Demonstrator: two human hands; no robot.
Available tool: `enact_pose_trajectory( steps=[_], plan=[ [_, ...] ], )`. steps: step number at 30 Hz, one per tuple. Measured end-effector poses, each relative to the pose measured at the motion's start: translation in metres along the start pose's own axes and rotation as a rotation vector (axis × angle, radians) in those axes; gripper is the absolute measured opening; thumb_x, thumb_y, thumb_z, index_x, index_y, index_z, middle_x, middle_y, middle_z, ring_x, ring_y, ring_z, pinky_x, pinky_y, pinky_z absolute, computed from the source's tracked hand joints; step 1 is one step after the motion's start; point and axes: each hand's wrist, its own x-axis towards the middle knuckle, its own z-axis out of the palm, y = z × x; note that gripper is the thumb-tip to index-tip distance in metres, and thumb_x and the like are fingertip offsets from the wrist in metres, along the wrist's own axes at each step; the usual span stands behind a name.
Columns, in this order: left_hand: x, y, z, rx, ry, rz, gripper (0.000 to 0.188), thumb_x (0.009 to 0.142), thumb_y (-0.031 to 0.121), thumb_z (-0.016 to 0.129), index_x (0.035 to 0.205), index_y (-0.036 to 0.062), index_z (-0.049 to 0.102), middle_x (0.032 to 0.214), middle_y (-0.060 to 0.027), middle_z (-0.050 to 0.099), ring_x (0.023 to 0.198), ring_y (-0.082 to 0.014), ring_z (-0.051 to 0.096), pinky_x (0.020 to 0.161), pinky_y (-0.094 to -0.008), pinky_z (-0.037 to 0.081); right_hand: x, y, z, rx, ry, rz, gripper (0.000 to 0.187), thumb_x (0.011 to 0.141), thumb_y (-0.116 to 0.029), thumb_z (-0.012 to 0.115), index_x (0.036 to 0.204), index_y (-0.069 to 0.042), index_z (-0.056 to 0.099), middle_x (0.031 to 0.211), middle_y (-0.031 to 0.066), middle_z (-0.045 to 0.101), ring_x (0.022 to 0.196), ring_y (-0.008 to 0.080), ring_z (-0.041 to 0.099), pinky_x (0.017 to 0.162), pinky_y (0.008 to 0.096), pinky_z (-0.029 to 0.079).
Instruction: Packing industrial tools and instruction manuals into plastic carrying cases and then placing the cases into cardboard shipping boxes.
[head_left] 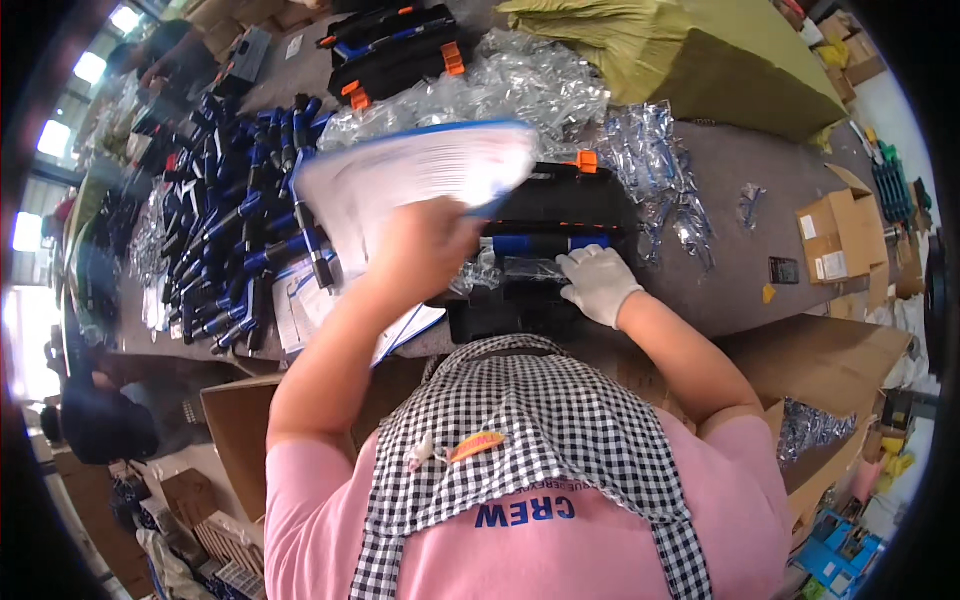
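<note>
My left hand (428, 248), bare and blurred by motion, is closed on a printed leaflet (425, 165) with a blue edge, raised over the table. Below it lies an open black plastic tool case (565, 200) with an orange latch (587, 161). Inside the case sits a blue and black tool (545, 244), beside small clear plastic bags (480, 268). My right hand (602, 285), in a white glove, rests at the right end of the case by the tool, thumb and fingers apart. The leaflet and left hand hide the case's left part.
Many blue and black tools (225, 235) are heaped at left. More leaflets (300, 315) lie near the front edge. Clear plastic bags (480, 90) pile behind the case, near another black case (390, 50) and a green sack (700, 60). A cardboard box (840, 235) stands right.
</note>
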Motion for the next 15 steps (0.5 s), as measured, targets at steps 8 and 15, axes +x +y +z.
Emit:
enact_pose_trajectory(
  steps=[8,15],
  plan=[
    [0.11,-0.011,0.124,0.226,-0.297,-0.016,0.033,0.08,0.024,0.054,0.077,-0.0054,0.068,0.083,-0.0291,0.066,0.081,-0.0437,0.066,0.076,-0.0486,0.053,0.007,-0.002,0.012,-0.159,0.08,0.064,0.017,0.08,-0.012,0.056,0.094,-0.007,0.065,0.086,0.0077,0.067,0.08,0.0244,0.066,0.066,0.0374,0.054],
    [0.12,-0.004,0.173,0.2,-0.35,-0.038,0.032,0.081,0.025,0.055,0.084,-0.0031,0.071,0.092,-0.0279,0.068,0.09,-0.0409,0.066,0.084,-0.0453,0.052,0.01,-0.002,-0.003,0.023,-0.097,0.158,0.027,0.082,-0.02,0.061,0.105,-0.005,0.064,0.108,0.0128,0.063,0.102,0.0293,0.059,0.085,0.0414,0.048]
  ],
)
